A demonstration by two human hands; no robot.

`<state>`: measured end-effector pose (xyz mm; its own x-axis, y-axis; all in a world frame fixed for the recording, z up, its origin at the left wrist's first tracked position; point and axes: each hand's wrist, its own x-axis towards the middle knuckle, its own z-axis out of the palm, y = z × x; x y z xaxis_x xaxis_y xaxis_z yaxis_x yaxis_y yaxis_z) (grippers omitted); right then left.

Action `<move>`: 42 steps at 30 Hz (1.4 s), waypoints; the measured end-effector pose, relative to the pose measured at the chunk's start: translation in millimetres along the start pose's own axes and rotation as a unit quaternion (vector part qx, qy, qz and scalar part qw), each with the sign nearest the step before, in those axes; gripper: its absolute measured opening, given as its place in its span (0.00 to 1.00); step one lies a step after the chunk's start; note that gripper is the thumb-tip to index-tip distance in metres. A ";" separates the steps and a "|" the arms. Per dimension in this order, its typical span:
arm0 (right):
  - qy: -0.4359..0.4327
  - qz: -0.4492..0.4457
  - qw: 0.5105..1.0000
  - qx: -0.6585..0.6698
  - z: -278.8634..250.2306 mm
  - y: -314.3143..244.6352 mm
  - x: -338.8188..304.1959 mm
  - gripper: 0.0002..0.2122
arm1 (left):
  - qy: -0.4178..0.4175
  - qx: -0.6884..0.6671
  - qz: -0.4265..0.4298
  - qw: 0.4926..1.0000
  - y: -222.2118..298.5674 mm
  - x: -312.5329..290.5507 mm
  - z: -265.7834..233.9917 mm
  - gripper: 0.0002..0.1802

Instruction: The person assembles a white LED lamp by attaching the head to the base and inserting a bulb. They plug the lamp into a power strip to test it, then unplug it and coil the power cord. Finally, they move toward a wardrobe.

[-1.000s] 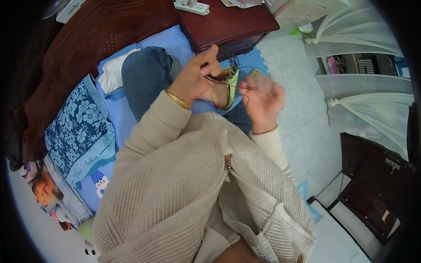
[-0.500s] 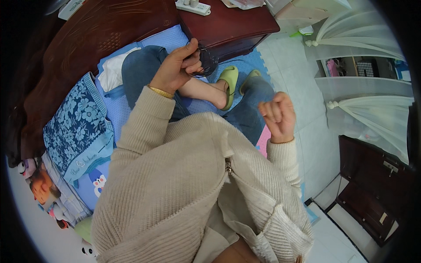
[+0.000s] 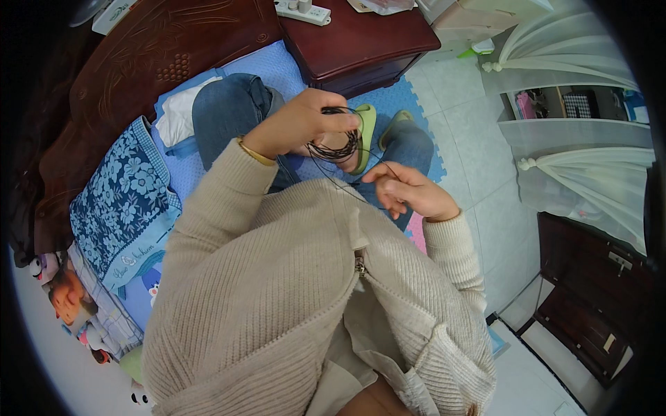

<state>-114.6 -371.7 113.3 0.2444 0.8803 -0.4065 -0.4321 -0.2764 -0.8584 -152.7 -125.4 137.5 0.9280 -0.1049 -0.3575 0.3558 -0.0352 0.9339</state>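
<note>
Loops of thin black cord (image 3: 336,154) hang in a loose coil from my left hand (image 3: 300,123), its fingers closed around the upper part. The coil is in front of my bent leg and a bare ankle. Loose strands run from it down and right toward my right hand (image 3: 414,193). That hand is curled beside the coil, and a strand seems to end at its fingers and thumb. Exactly how the fingers pinch it is hard to make out. Green slippers (image 3: 366,132) show on the feet behind the cord.
I sit on a bed with blue bedding (image 3: 277,61) against a carved dark headboard (image 3: 173,41). A patterned blue pillow (image 3: 125,197) is at left. The red-brown nightstand (image 3: 361,38) bears a white power strip (image 3: 305,12). Foam mats (image 3: 409,93) and an open dark case (image 3: 590,291) lie right.
My left hand has come down and right with the cord coil, which now hangs open in loops. My right hand has moved left toward it, with strands now stretching between the hands.
</note>
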 end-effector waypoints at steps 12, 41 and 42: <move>0.137 -0.325 0.776 0.522 -2.9 -32.7 26.1 0.11 | 0.038 -0.519 0.124 0.845 -19.9 26.4 -2.7 0.17; 0.162 -0.128 0.951 0.229 1.5 -16.4 7.8 0.11 | -0.108 -0.057 0.001 0.993 5.9 -7.8 -1.4 0.14; 0.165 -0.129 0.950 0.230 4.5 -15.3 3.0 0.12 | -0.124 -0.056 -0.003 0.991 3.8 -7.5 1.2 0.16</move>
<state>-111.3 -363.1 126.6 0.6198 0.7057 -0.3431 -0.6360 0.1958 -0.7464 -158.4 -126.0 143.7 0.8751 -0.3456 -0.3387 0.3849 0.0728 0.9201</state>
